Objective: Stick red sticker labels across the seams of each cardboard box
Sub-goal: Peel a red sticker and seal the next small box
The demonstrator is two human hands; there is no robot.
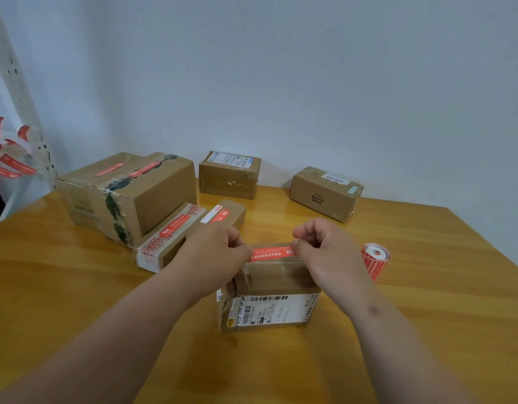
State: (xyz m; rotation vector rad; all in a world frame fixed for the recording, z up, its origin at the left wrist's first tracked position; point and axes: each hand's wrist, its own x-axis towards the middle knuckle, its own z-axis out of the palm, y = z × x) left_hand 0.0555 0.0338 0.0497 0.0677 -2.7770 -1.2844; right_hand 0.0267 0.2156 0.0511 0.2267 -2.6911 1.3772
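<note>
A person works at a wooden table (pixel 77 287) with a small cardboard box (pixel 269 290) set just in front of them, its near face carrying a white shipping label (pixel 273 310) with barcodes. Both hands are over the far top edge of this box, stretching a red sticker label (pixel 270 253) between them: the left hand (pixel 215 252) pinches its left end with curled fingers, and the right hand (pixel 324 249) pinches its right end between thumb and fingertips. The hands are apart by the sticker's length, and the strip sits at the box's top; whether it already touches the cardboard cannot be told. The step in hand looks like laying this sticker across the taped seam of the near box. The next move likely calls for lowering the strip flat so it bridges the seam, then smoothing it down from one end without letting it fold. The roll of red stickers (pixel 375 259) stands on the table just right of the right hand, ready for another piece. Behind to the left, a large taped box (pixel 126 196) and two flat boxes (pixel 176 234) leaning by it already bear red stickers. Two boxes near the wall, one with a white label on top (pixel 229 174) and one printed BAHA (pixel 324 193), show no red sticker from here, so they probably remain to be done.
</note>
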